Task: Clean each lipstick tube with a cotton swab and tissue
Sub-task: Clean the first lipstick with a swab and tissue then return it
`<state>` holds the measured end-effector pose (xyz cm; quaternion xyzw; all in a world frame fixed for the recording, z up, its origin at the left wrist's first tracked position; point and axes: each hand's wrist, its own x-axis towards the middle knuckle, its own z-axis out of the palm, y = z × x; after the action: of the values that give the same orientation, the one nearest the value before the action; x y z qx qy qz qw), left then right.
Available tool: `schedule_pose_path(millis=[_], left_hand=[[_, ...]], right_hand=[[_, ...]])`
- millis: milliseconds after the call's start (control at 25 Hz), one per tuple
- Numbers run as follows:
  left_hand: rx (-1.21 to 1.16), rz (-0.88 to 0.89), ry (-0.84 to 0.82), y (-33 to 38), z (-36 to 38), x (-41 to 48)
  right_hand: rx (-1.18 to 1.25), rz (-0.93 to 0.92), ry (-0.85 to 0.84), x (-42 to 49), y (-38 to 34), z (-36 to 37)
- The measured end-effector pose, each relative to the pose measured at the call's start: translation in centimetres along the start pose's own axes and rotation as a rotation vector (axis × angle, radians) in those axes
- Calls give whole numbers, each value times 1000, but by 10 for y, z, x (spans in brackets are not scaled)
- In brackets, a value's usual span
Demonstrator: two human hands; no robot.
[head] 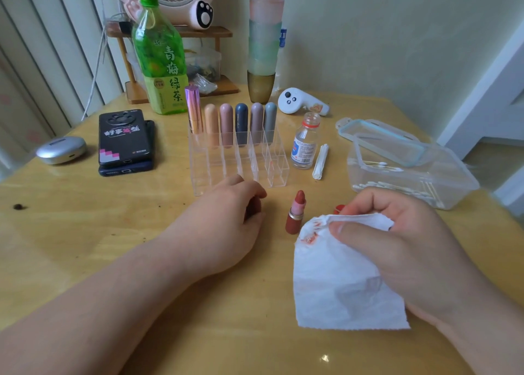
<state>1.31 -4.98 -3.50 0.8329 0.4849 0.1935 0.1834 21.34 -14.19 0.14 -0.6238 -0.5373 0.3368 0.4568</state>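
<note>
The open lipstick (296,213) stands up on the tabletop (113,247) between the two hands. The right hand (397,241) pinches a white tissue (340,284) with red marks on it, just beside the lipstick. The left hand (226,218) is curled round a small dark thing (254,207) I cannot make out, in front of the clear rack (235,162).

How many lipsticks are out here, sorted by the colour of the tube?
Metallic purple tube: 1
Peach tube: 1
Pink tube: 1
Dark blue tube: 1
Mauve tube: 1
Grey tube: 1
Reddish-brown tube, uncapped, standing apart from the others: 1
Total: 7
</note>
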Motion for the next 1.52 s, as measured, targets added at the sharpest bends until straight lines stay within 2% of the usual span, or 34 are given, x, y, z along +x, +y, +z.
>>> schedule_pose_path(millis=[120, 240, 440, 720, 800, 920, 960, 1000, 1080, 1200, 1320, 1520], left_hand=[[15, -22, 16, 2, -4, -2], [90, 75, 109, 10, -9, -9], [-112, 83, 56, 26, 1, -6], [-196, 68, 146, 30, 11, -4], [-296, 105, 246, 29, 6, -4], [-700, 174, 335, 31, -11, -16], [-903, 192, 317, 36, -16, -24], [-1078, 190, 283, 42, -19, -32], [-1251, 167, 230, 50, -15, -40], [-1397, 64, 157, 54, -5, -40], [-1424, -59, 98, 49, -1, -38], [-1492, -98, -1, 45, 0, -38]], right_hand=[[3, 20, -71, -1, -1, -1], [-9, 40, -157, -1, -4, -3], [-46, 81, -345, -1, -10, -12], [12, 109, -413, 1, -7, -13], [47, 12, -286, -1, -4, -11], [-223, -470, 323, -7, 5, -8], [-274, -616, 462, -9, 5, -6], [-275, -698, 525, -11, 5, -3], [-266, -749, 540, -12, 6, 1], [-232, -712, 492, -15, 2, 10], [-77, -659, 394, -24, 1, 22], [124, -629, 252, -22, 10, 28]])
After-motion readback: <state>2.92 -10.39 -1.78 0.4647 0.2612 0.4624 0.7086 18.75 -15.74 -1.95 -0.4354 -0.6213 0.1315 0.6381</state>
